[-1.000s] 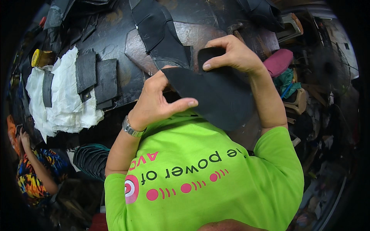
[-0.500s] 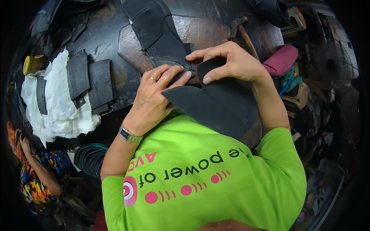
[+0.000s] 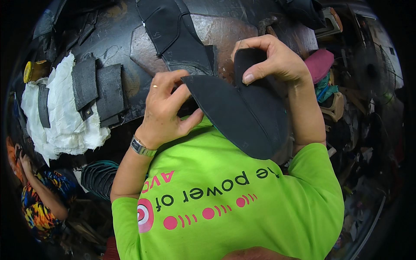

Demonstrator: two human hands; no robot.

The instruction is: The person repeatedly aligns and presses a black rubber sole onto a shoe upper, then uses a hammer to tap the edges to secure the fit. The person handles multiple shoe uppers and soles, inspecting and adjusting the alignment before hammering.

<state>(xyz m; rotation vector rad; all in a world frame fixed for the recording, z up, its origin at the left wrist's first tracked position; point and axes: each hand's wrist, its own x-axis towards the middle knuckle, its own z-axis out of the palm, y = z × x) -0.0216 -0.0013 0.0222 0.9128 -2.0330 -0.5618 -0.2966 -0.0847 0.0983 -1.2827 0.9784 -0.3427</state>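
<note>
My right hand (image 3: pixel 279 58) pinches the upper edge of a black shoe upper (image 3: pixel 245 119) between thumb and fingers. The piece hangs over my lap with a seam down its middle, its left flap ending in a point. Beside that point is my left hand (image 3: pixel 167 104), its fingers spread and thumb apart; some fingertips are hidden, so whether they touch the flap is unclear. Another black shoe upper (image 3: pixel 171 37) lies on the dark table (image 3: pixel 130 17), partly over a brown flat slab (image 3: pixel 143 52).
Left on the table, dark grey pieces (image 3: pixel 86 82) rest on white cloth (image 3: pixel 60 125), near a yellow-lidded jar (image 3: pixel 37 70). A hammer (image 3: pixel 266 26) lies beyond my right hand. Right are a magenta pouch (image 3: pixel 320 65) and a fan (image 3: pixel 375 71). Another person's arm (image 3: pixel 45 197) shows lower left.
My left hand has drawn back from the upper on the table, its fingers opening. My right hand has shifted slightly right with its piece, whose left flap has risen.
</note>
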